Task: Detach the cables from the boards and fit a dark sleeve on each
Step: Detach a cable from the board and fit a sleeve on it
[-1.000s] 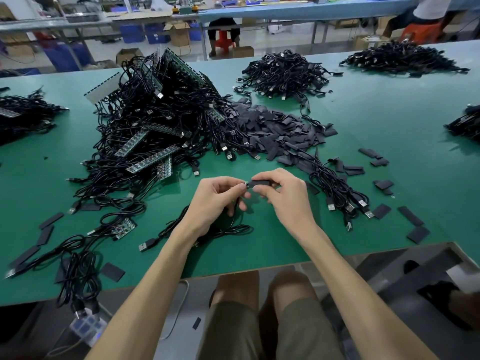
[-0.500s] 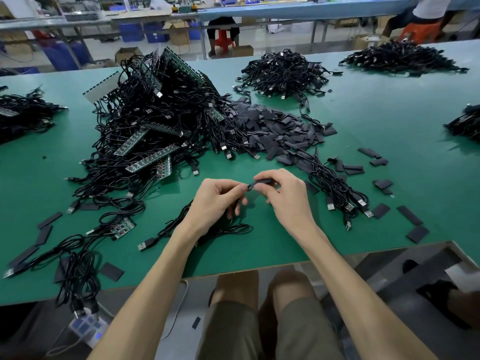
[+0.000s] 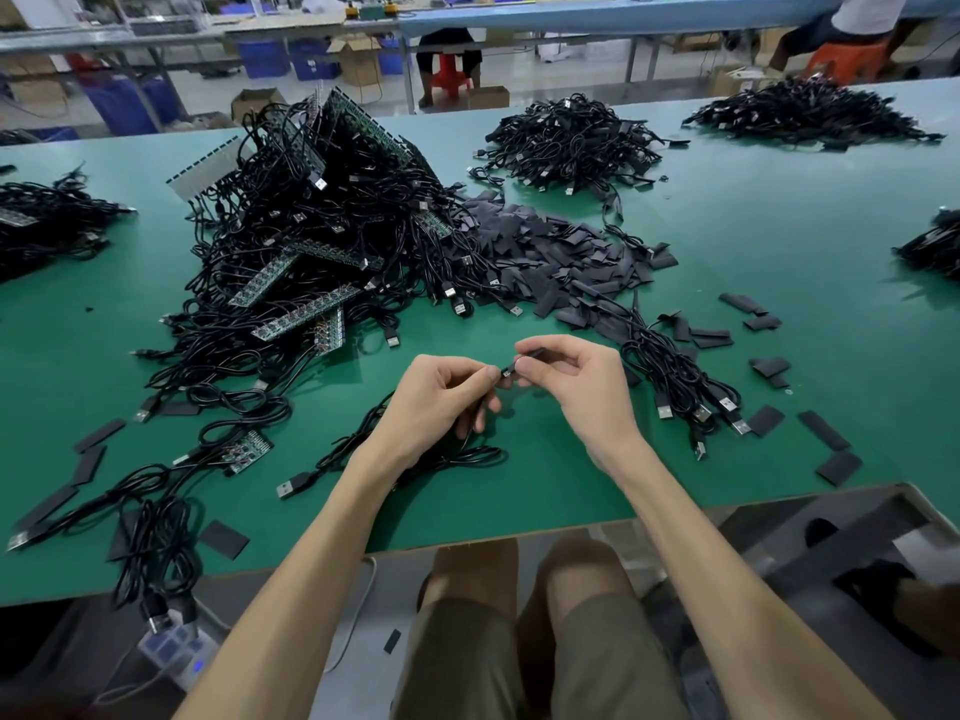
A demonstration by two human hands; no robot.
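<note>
Left hand (image 3: 441, 402) pinches a thin glossy black cable (image 3: 507, 374) near its small glinting tip, fingers curled. Right hand (image 3: 576, 387) pinches a flat matte dark sleeve (image 3: 531, 352) at 1 o'clock of that tip, nearly touching it. The sleeve looks narrower than a second ago; the hands have hardly shifted. Smooth green desk (image 3: 519, 491) lies open toward its 6 o'clock edge. A tangled heap of boards and cables (image 3: 311, 252) crowds 10 o'clock.

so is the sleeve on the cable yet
Not fully on: the right hand pinches the sleeve, the left hand holds the cable, whose bare tip shows between the thumbs. Overlap: cannot tell.
</note>
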